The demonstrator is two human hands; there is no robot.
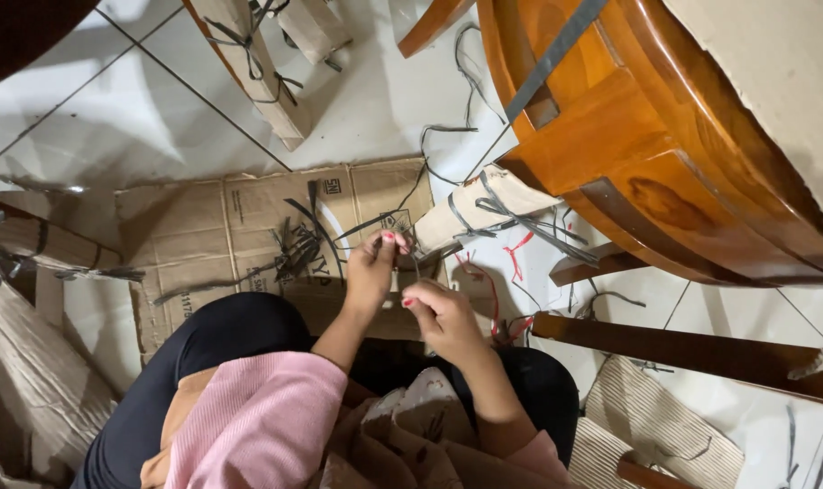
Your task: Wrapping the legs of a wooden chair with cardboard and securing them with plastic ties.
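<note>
White tiled floor (139, 100), glossy, reflecting light far left. Varnished wooden furniture (665, 172) on the right; flattened cardboard (239, 226) mid-floor.
</note>
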